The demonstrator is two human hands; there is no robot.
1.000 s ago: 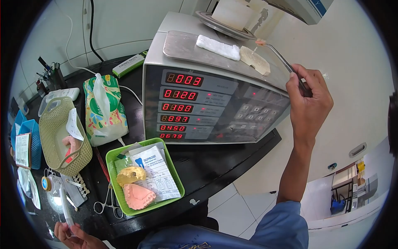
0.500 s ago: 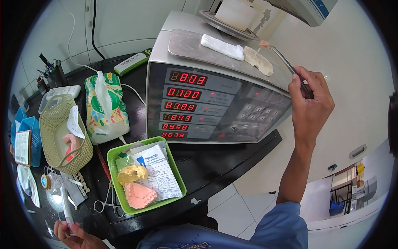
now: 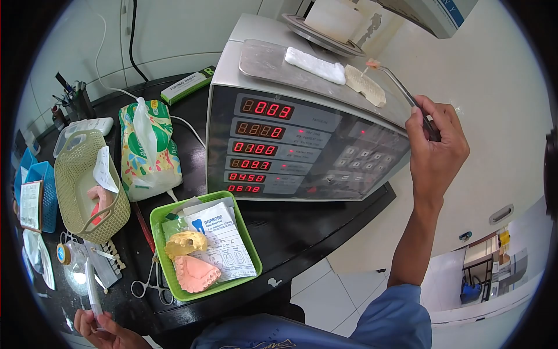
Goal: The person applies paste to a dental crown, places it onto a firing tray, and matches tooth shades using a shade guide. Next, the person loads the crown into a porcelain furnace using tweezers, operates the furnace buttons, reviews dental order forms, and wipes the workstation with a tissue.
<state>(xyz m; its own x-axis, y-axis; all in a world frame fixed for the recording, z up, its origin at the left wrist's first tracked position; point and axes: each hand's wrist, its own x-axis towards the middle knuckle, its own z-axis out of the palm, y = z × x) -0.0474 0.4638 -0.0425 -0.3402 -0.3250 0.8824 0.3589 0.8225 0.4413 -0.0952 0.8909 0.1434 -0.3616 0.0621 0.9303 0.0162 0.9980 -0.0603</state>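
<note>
My right hand [image 3: 440,129] is closed round a pair of curved metal tweezers [image 3: 401,87]. At their tips is a small pinkish-cream piece [image 3: 372,64], too small to name for certain, on what looks like a thin pin. Just below it, a beige porous firing tray [image 3: 365,86] lies on the metal plate [image 3: 261,61] on top of the furnace [image 3: 302,139]. Beside the tray is a white fibre pad [image 3: 314,65]. At the lower left, my left hand [image 3: 107,330] has its fingers closed on a slim whitish tube [image 3: 92,288], perhaps a syringe.
A green tray [image 3: 258,262] holds a yellow dental model [image 3: 185,244], a pink one [image 3: 197,274] and paper slips. Nearby are scissor-like forceps [image 3: 152,282], a tissue pack [image 3: 150,157], a woven basket [image 3: 70,203], a shade guide [image 3: 116,259] and a firing paste box [image 3: 186,86].
On the furnace panel the second row went from a longer number to a single 0, and the bottom row dropped by one. Both hands keep nearly the same place; the view shifted slightly.
</note>
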